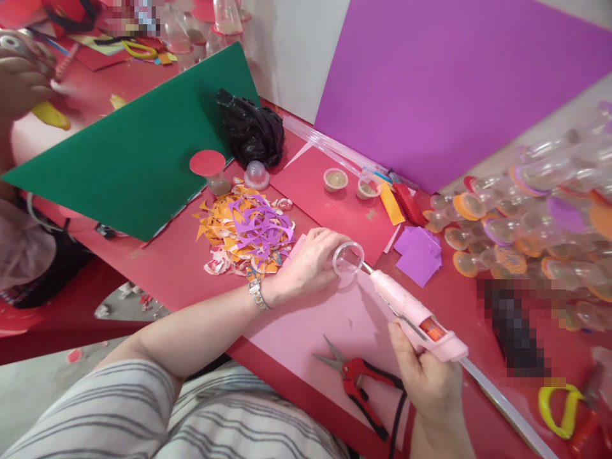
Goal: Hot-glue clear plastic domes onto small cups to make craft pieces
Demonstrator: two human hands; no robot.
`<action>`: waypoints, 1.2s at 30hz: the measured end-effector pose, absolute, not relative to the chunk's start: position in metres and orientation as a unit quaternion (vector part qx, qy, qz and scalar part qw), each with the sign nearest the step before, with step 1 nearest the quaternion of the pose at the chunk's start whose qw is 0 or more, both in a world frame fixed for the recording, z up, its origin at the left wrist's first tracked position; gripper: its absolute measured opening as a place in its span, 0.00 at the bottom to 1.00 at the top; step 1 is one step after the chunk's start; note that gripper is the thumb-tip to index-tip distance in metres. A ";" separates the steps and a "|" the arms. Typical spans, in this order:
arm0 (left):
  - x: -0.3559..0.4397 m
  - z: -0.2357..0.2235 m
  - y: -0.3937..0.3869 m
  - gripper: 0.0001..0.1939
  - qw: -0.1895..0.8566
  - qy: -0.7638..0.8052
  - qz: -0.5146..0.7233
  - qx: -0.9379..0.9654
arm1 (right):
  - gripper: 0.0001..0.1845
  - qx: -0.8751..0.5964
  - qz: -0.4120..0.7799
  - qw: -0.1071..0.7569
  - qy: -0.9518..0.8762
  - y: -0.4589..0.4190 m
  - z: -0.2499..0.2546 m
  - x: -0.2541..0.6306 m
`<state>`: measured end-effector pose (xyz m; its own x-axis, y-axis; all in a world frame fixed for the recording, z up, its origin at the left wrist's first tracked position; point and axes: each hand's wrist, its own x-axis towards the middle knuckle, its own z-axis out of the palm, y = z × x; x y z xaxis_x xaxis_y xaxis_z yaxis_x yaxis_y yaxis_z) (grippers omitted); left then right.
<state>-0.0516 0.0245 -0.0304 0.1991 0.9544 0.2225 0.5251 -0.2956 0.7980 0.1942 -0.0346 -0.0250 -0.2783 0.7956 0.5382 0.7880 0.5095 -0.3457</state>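
Observation:
My left hand is closed on a small clear plastic cup, whose round rim faces me. In my right hand is a pink hot glue gun, gripped by its handle. Its metal nozzle meets the cup's rim area; whether it touches cannot be made out. A long glue stick sticks out of the gun's back end. Below the cup a pink sheet covers the table, and red-handled pruning shears lie on it with blades apart.
Paper scraps are heaped left of centre near a black plastic bag. Purple paper squares lie right of the cup. Stacked clear cups crowd the right side. Green board stands at left; another person's hand is beyond it.

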 end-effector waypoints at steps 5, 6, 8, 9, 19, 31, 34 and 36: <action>-0.052 -0.031 0.023 0.18 0.288 0.503 0.374 0.724 | 0.16 -0.486 0.002 0.348 -0.802 -0.033 -0.023 0.194; -0.052 -0.031 0.023 0.18 0.287 0.500 0.379 0.724 | 0.16 -0.484 0.001 0.348 -0.803 -0.033 -0.023 0.194; -0.052 -0.031 0.024 0.18 0.286 0.498 0.384 0.723 | 0.16 -0.486 0.001 0.345 -0.803 -0.033 -0.023 0.194; -0.053 -0.031 0.024 0.18 0.286 0.499 0.385 0.722 | 0.16 -0.488 0.002 0.342 -0.803 -0.033 -0.024 0.194; -0.052 -0.024 0.020 0.22 0.317 0.544 0.383 0.676 | 0.15 -0.485 0.004 0.339 -0.806 -0.034 -0.023 0.194; -0.053 -0.021 0.021 0.16 0.313 0.526 0.402 0.681 | 0.12 -0.457 0.065 0.376 -0.803 -0.033 -0.016 0.187; -0.053 -0.021 0.021 0.17 0.309 0.520 0.406 0.685 | 0.13 -0.456 0.057 0.380 -0.803 -0.032 -0.012 0.185; -0.053 -0.021 0.021 0.18 0.307 0.518 0.408 0.686 | 0.14 -0.462 0.046 0.373 -0.803 -0.032 -0.012 0.185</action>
